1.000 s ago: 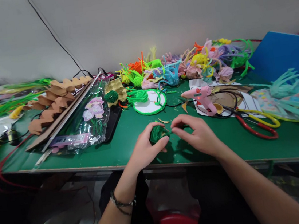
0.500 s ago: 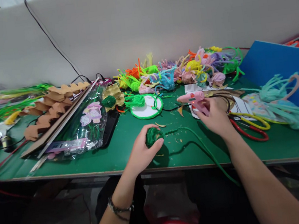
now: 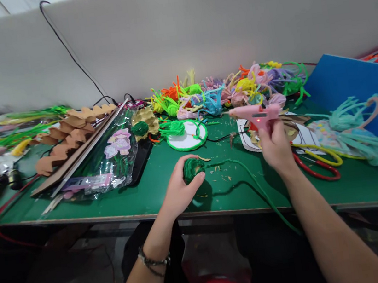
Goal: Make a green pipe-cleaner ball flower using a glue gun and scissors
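Head view: left hand's fingers (image 3: 199, 179) are curling around the round dark-green fuzzy ball (image 3: 190, 171), holding it just above the green surface (image 3: 154, 197). Right hand's fingers (image 3: 271, 133) are closing on the pink plastic glue gun (image 3: 257, 115), nozzle pointing left. Long green fuzzy strand (image 3: 259, 185) is trailing from the ball, hanging over the front edge.

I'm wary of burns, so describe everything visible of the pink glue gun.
The glue gun looks like pink plastic, with a small red light glowing on its side and a narrow tip. The right hand grips its handle, tip pointing left, roughly level, above the green table. Any glue at the tip is too small to make out.
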Demonstrator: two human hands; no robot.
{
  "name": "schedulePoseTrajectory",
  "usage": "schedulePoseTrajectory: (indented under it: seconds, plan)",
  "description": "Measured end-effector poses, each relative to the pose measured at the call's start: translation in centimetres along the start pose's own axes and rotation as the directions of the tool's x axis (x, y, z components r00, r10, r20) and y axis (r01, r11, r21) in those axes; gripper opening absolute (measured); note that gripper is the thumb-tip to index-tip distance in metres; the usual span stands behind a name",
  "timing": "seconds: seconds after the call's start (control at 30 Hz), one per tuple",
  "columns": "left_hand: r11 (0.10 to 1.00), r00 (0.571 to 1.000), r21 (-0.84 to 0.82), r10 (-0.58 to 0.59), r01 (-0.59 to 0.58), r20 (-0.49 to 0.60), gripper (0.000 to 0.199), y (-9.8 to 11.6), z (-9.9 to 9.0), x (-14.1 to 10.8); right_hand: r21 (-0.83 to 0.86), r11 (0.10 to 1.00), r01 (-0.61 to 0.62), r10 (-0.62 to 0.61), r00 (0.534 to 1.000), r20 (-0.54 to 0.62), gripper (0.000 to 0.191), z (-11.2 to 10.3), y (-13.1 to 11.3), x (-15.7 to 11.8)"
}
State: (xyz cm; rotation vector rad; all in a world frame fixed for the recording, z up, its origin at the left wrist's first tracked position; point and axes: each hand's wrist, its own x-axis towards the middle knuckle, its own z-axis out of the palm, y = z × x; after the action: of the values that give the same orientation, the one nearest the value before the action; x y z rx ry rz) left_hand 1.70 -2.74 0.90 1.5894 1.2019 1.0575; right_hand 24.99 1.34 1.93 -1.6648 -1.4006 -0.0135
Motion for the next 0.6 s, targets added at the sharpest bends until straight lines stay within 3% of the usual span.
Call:
schedulePoseTrajectory:
  seconds: [0.1, 0.2, 0.33, 0.47, 0.6]
  plan:
    - [0.999, 0.999, -0.006, -0.031, 0.031, -0.020, 0.035, 0.1, 0.0, 0.0, 0.118, 0.993, -0.030, 0.036, 0.998, -0.046, 0.024, -0.9, -1.2, -0.5]
    - [0.998, 0.998, -0.018, -0.058, 0.057, -0.020, 0.037, 0.2, 0.0, 0.0, 0.076, 0.997, -0.030, 0.034, 0.998, -0.050, 0.027, -1.7, -2.6, -1.2]
    - [1.000, 0.999, -0.008, -0.030, 0.029, -0.042, 0.038, 0.1, -0.1, 0.0, 0.103, 0.994, 0.025, -0.029, 0.999, 0.041, 0.033, -2.0, -3.8, -1.8]
    - [0.999, 0.997, -0.017, 0.045, -0.046, -0.061, 0.037, -0.1, -0.2, -0.1, 0.118, 0.989, 0.091, -0.105, 0.988, 0.116, 0.030, -2.0, -4.0, -2.1]
    - [0.998, 0.998, -0.054, 0.038, -0.041, -0.046, 0.038, 0.1, -0.2, -0.1, 0.150, 0.980, 0.128, -0.154, 0.972, 0.177, 0.024, -2.0, -3.9, -2.4]
